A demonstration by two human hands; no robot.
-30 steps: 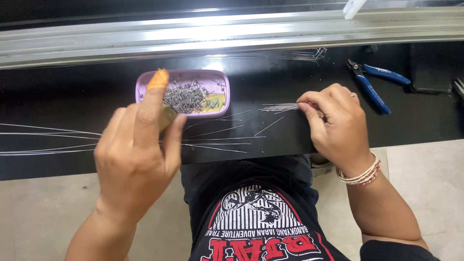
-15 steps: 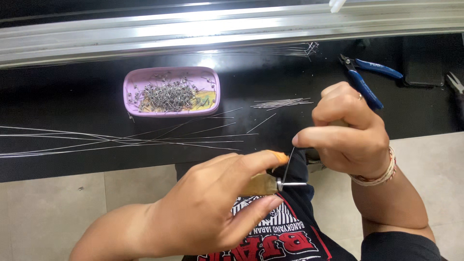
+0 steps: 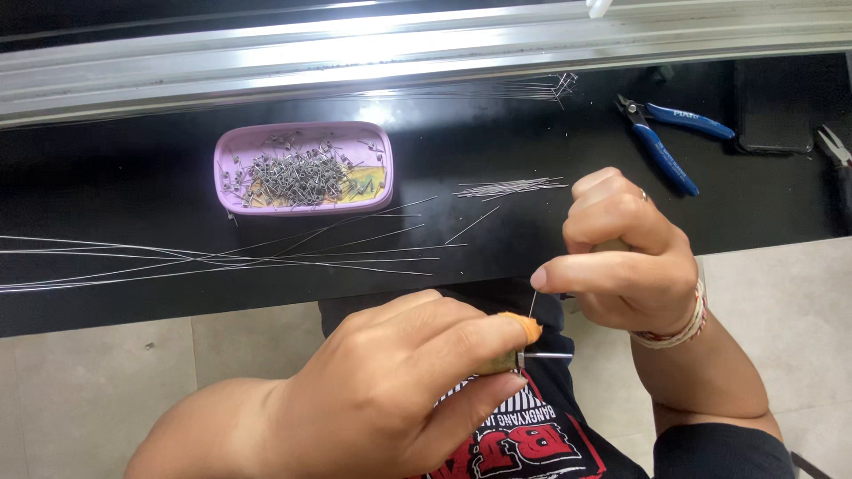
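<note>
My left hand [image 3: 399, 381] is closed around a small tool with a wooden-coloured handle and a thin metal tip [image 3: 543, 356] that sticks out to the right; an orange cover sits on the thumb tip. My right hand [image 3: 626, 253] pinches a short thin wire [image 3: 532, 304] that runs down to the tool's tip. Both hands are in front of the black table's near edge, above my lap. A pink oval tray [image 3: 229, 146] with several small bent wire pieces stands on the black table [image 3: 106, 177]. Long straight wires [image 3: 177, 259] lie fanned out across the table.
A small bundle of short cut wires [image 3: 510, 187] lies right of the tray. Blue-handled cutters [image 3: 666, 137] rest at the back right, another plier [image 3: 834, 151] at the right edge. A metal rail [image 3: 426, 44] runs along the back, with more wires [image 3: 524, 87] beside it.
My left hand came back from the pink tray to my lap with the tool. My right hand lifted off the short wires and now holds one wire at the tool's tip.
</note>
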